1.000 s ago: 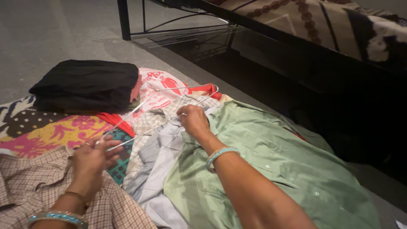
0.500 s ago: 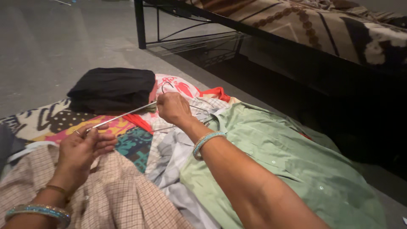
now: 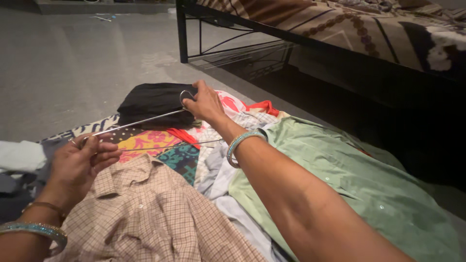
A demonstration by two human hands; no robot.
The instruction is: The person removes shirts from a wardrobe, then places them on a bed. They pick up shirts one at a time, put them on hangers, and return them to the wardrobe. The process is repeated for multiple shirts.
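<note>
Head view, near to far: checked beige shirt (image 3: pixel 160 218) spread flat at front, green shirt (image 3: pixel 359 184) beside it. Left hand (image 3: pixel 82 162) pinches one end of wire hanger (image 3: pixel 141 121), right hand (image 3: pixel 206 104) closed round its hook, over folded black garment (image 3: pixel 153 99). Step looks like: hanger readied, no garment on it. Next likely needs hanger fed into a collar.

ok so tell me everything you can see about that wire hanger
The wire hanger is thin, silvery metal with a curved hook at its top. It is held level above the spread clothes: the right hand grips the hook end near the folded black garment, while the left hand pinches a far corner. One thin bar runs lower, over the patterned fabric.
</note>
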